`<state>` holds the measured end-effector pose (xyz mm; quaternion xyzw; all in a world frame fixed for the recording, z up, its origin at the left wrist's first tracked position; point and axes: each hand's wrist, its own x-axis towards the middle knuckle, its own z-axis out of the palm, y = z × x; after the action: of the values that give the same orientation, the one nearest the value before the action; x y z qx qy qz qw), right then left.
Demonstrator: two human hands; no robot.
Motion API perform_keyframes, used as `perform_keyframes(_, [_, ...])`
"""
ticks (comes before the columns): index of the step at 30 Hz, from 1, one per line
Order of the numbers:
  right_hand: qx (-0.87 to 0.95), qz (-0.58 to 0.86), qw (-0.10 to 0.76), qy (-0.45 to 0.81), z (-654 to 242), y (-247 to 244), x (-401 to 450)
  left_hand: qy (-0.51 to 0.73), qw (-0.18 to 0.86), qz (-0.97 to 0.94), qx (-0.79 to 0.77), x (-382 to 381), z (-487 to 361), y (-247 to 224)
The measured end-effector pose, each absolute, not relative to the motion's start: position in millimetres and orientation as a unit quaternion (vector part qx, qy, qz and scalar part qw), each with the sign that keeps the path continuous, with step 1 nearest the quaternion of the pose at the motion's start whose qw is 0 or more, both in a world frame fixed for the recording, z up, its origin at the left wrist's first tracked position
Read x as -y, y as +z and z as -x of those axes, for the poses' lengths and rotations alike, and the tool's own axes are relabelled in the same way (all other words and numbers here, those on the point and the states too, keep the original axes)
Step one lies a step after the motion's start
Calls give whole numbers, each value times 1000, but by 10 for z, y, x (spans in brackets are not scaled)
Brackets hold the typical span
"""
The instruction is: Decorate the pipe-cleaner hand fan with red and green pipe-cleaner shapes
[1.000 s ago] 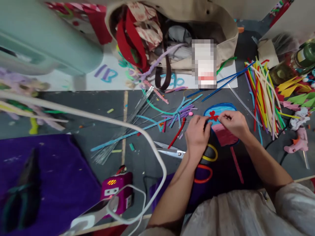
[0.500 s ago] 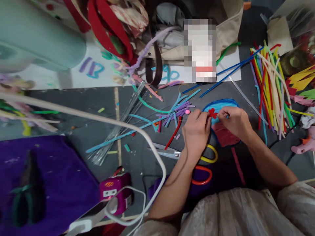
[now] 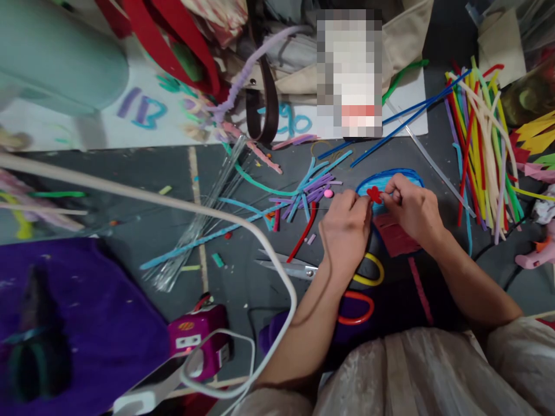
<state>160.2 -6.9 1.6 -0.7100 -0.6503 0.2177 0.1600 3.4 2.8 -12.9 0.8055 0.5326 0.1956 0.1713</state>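
A small red flower (image 3: pixel 374 194) of bent fuzzy pipe cleaner sits between my hands. My left hand (image 3: pixel 346 224) is closed, its fingertips pinching the flower's left side. From the right, my right hand (image 3: pixel 411 209) has its thumb and fingers pinched at the flower's edge; the exact grip is partly hidden. A thin wire-like line runs left from my left hand. Under both hands lies a flat pipe-cleaner piece (image 3: pixel 396 237) with a blue rounded top, a dark red lower block and a reddish stem. Scissors (image 3: pixel 368 270) with yellow and orange-red handles lie partly beneath my left forearm.
Coloured pipe cleaners (image 3: pixel 481 150) are bunched at right, near a pink glue gun (image 3: pixel 533 251). Clear sticks (image 3: pixel 199 231) and cut purple pieces (image 3: pixel 318 188) lie left. A white cable (image 3: pixel 243 222) loops past a magenta box (image 3: pixel 202 338). Pliers (image 3: pixel 37 341) rest on purple cloth (image 3: pixel 113 306).
My right hand's fingertips have shifted slightly left, closer to the flower, and the flower has turned a little. The whole view has moved slightly.
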Motion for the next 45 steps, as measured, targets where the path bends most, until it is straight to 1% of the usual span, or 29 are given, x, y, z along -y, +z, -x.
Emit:
perform_keyframes(5, [672, 683, 180, 223, -1620, -15, 66, 204, 186, -793, -543, -30, -37, -142])
perform_keyframes(21, [673, 702, 140, 187, -1522, -28, 62, 200, 201, -781, -557, -48, -56, -147])
perform_keyframes(24, [661, 702, 164, 206, -1540, -26, 61, 218, 215, -774, -555, -47, -49, -155])
perform_keyframes(29, [606, 701, 243, 286, -1690, -52, 25, 276, 264, -739, -554, -34, 31, -127])
perform_keyframes(32, [569, 705, 281, 317, -1802, -43, -9, 304, 256, -722, -566, -22, 88, -72])
perform_keyframes(35, [560, 714, 299, 296, -1883, 37, -16, 338, 237, -708, -573, -12, 118, -27])
perform_keyframes(39, [597, 709, 283, 247, -1918, 206, 53, 383, 212, -686, -582, -17, 135, -17])
perform_keyframes(42, [648, 683, 247, 230, -1872, 267, 154, 406, 207, -681, -573, -33, 141, -33])
perform_keyframes(45, [700, 647, 194, 230, -1765, 229, 253, 437, 212, -677, -553, -54, 143, -55])
